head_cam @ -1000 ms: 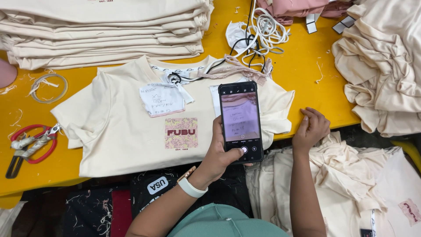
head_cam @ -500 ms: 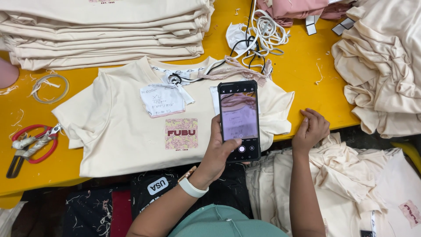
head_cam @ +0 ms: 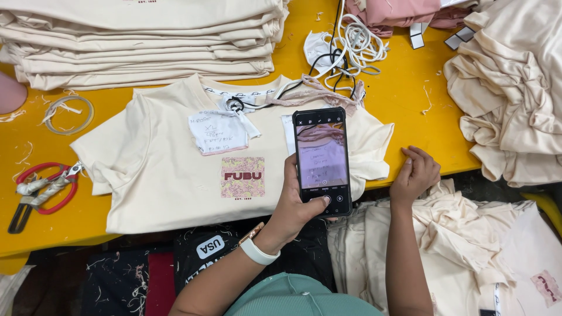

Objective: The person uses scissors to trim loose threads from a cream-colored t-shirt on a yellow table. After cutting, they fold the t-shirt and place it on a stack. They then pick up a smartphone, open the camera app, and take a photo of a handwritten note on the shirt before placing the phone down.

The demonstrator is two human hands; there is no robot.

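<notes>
1. While the left hand (head_cam: 295,202) holds a black slab smartphone (head_cam: 322,161) in a one-handed grip above the cream cotton T-shirt (head_cam: 175,169), a slip could drop it.
2. Right hand (head_cam: 415,174), holding nothing, rests fingers curled on the yellow tabletop (head_cam: 410,93) edge beside the grip.

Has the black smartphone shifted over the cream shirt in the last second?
No. The black smartphone in the left hand keeps its place just right of the square chest patch on the cream shirt.

Glossy glass phone (head_cam: 321,159), soft matt cotton shirt (head_cam: 170,169), a paper note (head_cam: 218,132), smooth painted yellow surface (head_cam: 421,117), red plastic-handled scissors (head_cam: 38,190).
</notes>
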